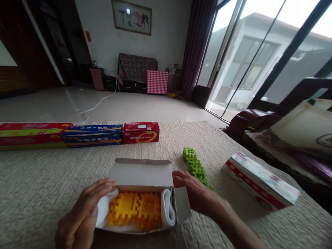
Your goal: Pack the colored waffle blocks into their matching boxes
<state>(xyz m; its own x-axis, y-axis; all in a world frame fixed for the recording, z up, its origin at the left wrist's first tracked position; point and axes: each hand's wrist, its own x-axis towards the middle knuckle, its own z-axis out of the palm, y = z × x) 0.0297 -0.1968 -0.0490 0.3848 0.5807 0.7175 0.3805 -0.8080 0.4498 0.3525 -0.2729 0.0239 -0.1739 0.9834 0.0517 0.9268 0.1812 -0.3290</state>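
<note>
An open white cardboard box sits in front of me, its lid raised at the back and a side flap out on the right. Inside lie yellow interlocking plastic pieces, with a folded white foam strip at the right end and white padding at the left. My left hand touches the box's left end, fingers together along its edge. My right hand is at the right back corner beside the flap; its fingertips are partly hidden behind the lid.
Green interlocking pieces lie in a row right of the box. Farther right is a white and red box. Red, blue and red-green boxes line the back left. A dark wooden seat stands at right.
</note>
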